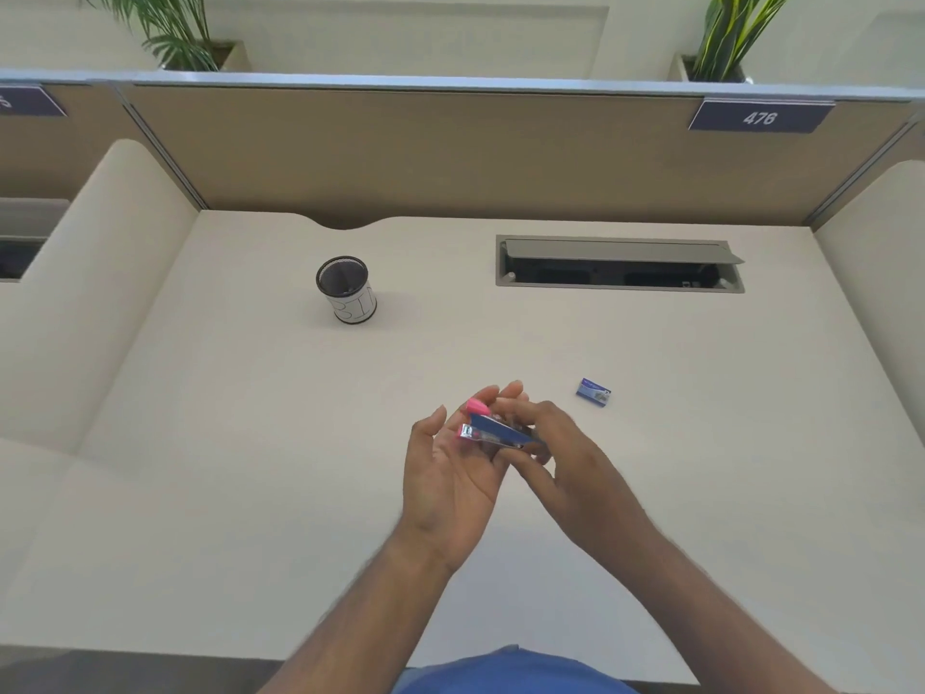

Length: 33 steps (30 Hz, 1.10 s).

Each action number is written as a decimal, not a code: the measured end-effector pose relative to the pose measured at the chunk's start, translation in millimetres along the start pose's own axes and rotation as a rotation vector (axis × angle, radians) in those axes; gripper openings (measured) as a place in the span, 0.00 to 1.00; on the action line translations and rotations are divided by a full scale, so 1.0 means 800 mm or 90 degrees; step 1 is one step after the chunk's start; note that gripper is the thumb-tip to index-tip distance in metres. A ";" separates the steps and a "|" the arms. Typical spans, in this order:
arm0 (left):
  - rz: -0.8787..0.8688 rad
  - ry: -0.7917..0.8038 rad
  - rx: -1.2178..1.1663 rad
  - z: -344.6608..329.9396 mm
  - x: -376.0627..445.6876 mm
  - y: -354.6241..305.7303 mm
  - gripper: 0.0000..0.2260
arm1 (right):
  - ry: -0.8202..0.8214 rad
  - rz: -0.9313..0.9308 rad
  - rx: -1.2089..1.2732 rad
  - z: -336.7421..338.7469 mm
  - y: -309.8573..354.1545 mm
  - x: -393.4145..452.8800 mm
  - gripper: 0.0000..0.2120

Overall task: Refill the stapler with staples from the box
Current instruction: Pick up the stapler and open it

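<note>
Both hands [505, 458] clamped on small pink stapler [493, 430] above desk [250, 443]: light, rigid, slick metal, best pinched by sides; staple box [593, 392] just beyond right hand.

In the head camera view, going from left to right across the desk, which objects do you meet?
Black mesh pen cup with white label → pink and metal stapler, held in both hands → small blue staple box → open grey cable tray.

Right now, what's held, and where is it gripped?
The pink stapler, in both hands: left hand cradles its underside, right hand pinches its near end. Staple box lies untouched.
</note>
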<state>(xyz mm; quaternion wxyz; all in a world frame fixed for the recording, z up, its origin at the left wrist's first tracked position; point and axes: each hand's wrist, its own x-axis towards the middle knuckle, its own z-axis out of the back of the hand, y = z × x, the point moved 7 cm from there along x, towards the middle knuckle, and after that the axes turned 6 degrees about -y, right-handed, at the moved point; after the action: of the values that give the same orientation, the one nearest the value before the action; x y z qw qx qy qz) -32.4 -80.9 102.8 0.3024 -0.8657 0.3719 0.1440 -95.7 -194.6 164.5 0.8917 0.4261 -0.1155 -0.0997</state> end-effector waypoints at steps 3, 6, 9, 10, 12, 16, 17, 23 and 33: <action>-0.052 0.017 0.089 -0.013 -0.011 -0.005 0.22 | -0.036 -0.012 0.044 0.012 0.005 0.002 0.24; -0.110 -0.002 0.167 -0.013 -0.015 -0.007 0.17 | -0.054 -0.025 0.069 0.019 0.007 0.002 0.23; -0.162 -0.005 0.188 -0.016 -0.020 -0.017 0.10 | -0.051 -0.042 0.103 0.017 0.009 0.002 0.18; -0.177 -0.016 0.202 -0.015 -0.020 -0.020 0.09 | -0.046 -0.060 0.124 0.016 0.009 0.003 0.17; -0.200 -0.032 0.228 -0.014 -0.020 -0.025 0.10 | -0.035 -0.080 0.145 0.016 0.008 0.004 0.16; -0.223 -0.048 0.266 -0.013 -0.022 -0.031 0.08 | -0.013 -0.105 0.175 0.016 0.009 0.006 0.13; -0.229 -0.052 0.273 -0.012 -0.022 -0.032 0.07 | -0.011 -0.106 0.176 0.015 0.010 0.006 0.13; -0.228 -0.071 0.264 -0.002 -0.022 -0.029 0.08 | -0.024 -0.109 0.116 0.012 0.014 0.009 0.10; -0.217 -0.062 0.236 -0.011 -0.025 -0.033 0.05 | -0.051 -0.086 0.036 0.012 0.025 0.010 0.08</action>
<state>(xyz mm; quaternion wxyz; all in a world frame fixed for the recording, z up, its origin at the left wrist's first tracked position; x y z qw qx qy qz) -26.3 -61.2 130.1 0.4932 -0.8378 0.2259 0.0623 -89.1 -191.4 186.6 0.8653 0.4535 -0.1245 -0.1733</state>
